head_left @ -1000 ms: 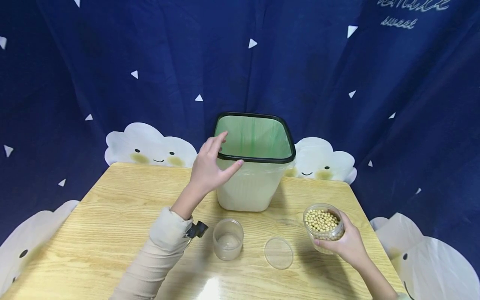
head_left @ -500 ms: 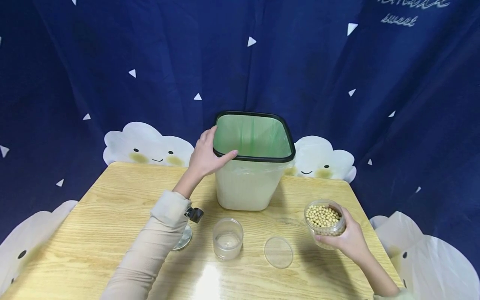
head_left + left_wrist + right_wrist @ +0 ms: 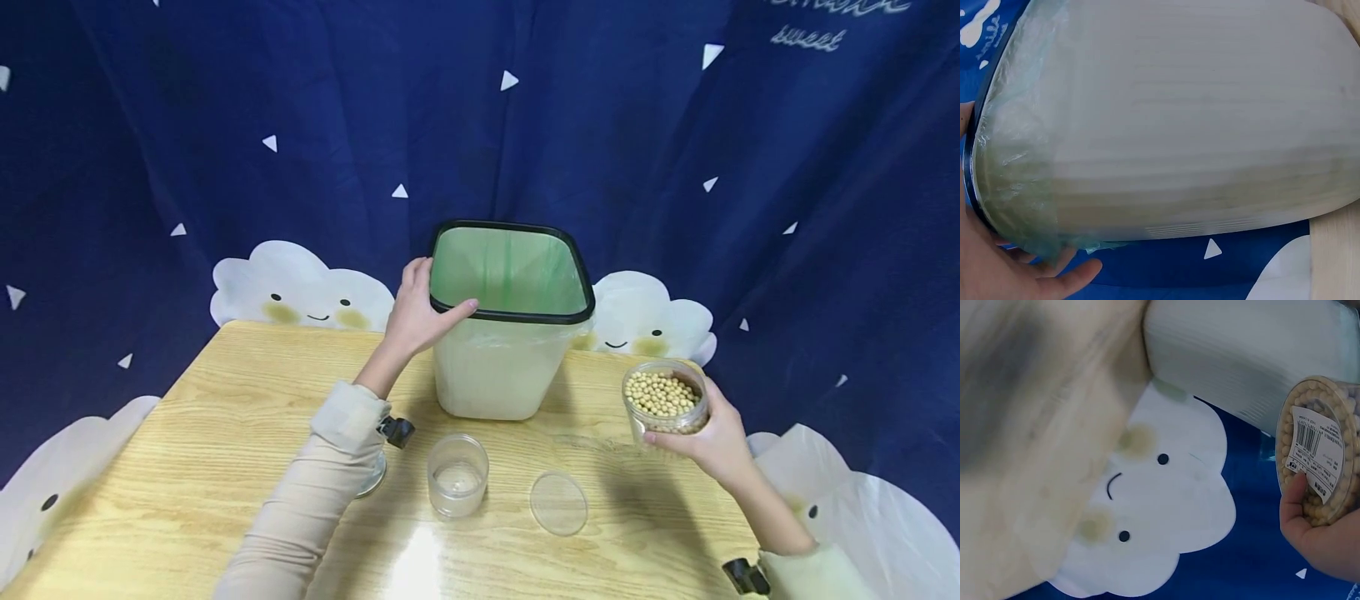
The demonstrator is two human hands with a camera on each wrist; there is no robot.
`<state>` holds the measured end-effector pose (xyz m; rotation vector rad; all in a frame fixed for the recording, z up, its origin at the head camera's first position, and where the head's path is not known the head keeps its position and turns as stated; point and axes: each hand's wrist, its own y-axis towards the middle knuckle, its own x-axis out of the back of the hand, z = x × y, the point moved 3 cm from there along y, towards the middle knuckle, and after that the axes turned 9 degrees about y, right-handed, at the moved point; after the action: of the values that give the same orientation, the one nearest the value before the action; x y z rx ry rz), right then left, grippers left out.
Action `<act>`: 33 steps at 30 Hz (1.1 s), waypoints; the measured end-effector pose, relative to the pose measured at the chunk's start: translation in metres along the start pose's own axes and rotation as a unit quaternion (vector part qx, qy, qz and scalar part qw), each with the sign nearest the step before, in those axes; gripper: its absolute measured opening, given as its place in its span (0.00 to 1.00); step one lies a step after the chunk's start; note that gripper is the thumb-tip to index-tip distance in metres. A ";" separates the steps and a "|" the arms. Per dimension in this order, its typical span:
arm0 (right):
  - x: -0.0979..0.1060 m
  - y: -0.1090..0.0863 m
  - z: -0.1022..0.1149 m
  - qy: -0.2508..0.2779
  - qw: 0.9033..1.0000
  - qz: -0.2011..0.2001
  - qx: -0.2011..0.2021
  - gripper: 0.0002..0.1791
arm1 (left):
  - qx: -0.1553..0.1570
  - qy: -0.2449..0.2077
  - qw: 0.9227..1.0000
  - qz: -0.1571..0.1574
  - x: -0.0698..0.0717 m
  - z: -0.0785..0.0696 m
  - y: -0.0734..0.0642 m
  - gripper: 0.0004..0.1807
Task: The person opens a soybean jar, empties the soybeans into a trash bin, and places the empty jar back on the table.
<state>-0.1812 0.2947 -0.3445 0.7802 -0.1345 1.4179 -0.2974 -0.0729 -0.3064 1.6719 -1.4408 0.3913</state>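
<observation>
At the left front corner of a whitish plastic trash bin [image 3: 495, 375] with a black rim and green liner bag, my left hand [image 3: 411, 321] grips the rim, thumb over the front edge. The left wrist view shows its fingers [image 3: 1069, 278] outside the bin by the bunched liner. My right hand [image 3: 723, 437] holds a clear open jar [image 3: 637, 425] full of round pale-yellow beans [image 3: 660, 393], raised over the table to the bin's right. A barcode label [image 3: 1316, 447] is on the jar's base, with fingertips close to it.
A clear plastic cup [image 3: 457, 504] and a flat clear disc lid [image 3: 558, 503] are on the wooden table [image 3: 247, 392] in front of the bin. A silvery round lid [image 3: 375, 477] lies partly hidden behind the left sleeve. Behind hangs a blue curtain [image 3: 337, 100].
My left hand has come down onto the bin's rim and taken hold. My right hand has lifted the jar of beans slightly up and to the right.
</observation>
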 end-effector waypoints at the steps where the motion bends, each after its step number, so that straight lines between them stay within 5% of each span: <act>1: 0.002 0.003 0.002 0.000 1.000 -0.002 0.003 0.49 | 0.002 0.000 1.000 0.001 -0.001 0.000 0.000 0.51; 15: 0.025 0.052 0.034 0.007 1.000 -0.011 0.016 0.49 | 0.027 0.002 1.000 0.008 -0.003 0.002 0.001 0.53; 26: 0.035 0.088 0.056 0.067 0.997 -0.019 0.027 0.44 | 0.035 0.002 0.999 0.013 -0.003 0.002 -0.001 0.53; 33: 0.036 0.113 0.064 0.043 0.999 -0.015 0.011 0.44 | 0.036 0.001 0.999 0.013 -0.003 0.002 -0.001 0.53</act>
<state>-0.2547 0.2834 -0.2318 0.7350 -0.0421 1.4241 -0.2978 -0.0720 -0.3099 1.7101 -1.4629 0.4639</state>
